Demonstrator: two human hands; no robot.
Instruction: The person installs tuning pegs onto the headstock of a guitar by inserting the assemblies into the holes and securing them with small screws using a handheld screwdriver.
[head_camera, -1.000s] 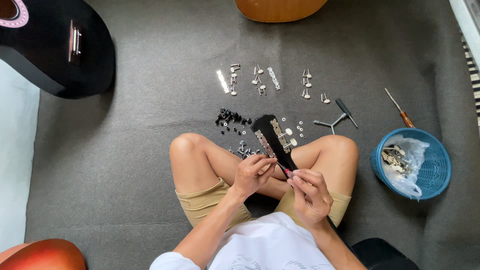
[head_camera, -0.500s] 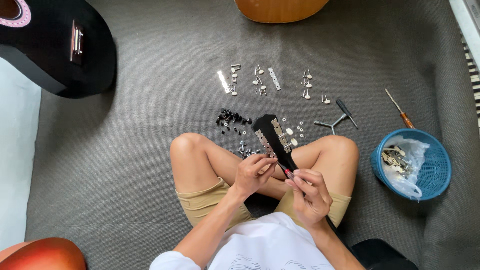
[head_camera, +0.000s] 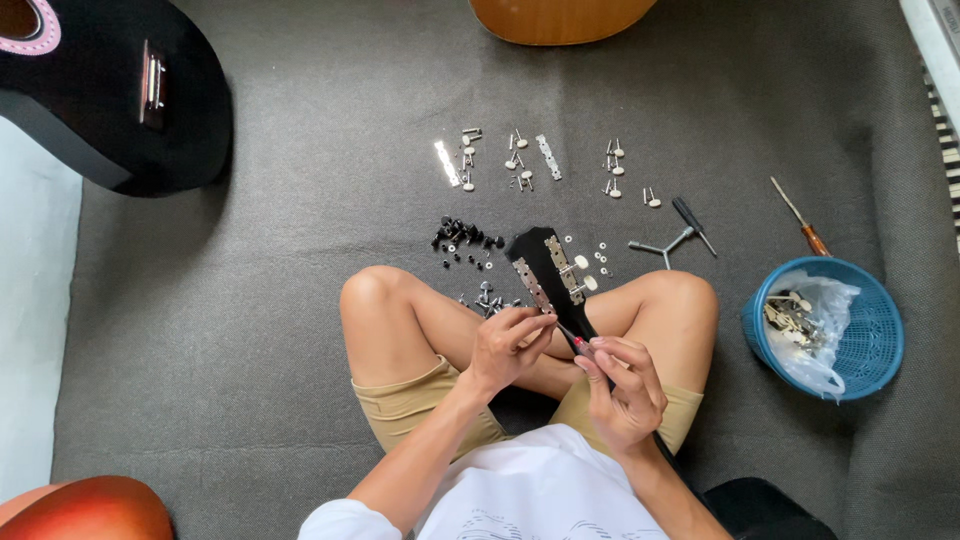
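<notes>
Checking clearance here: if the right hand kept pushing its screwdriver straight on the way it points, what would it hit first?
The right hand aims its screwdriver up and left, so the tip would first meet the black headstock near its tuner plate, close to the left hand. Whether it already touches is unclear.
</notes>
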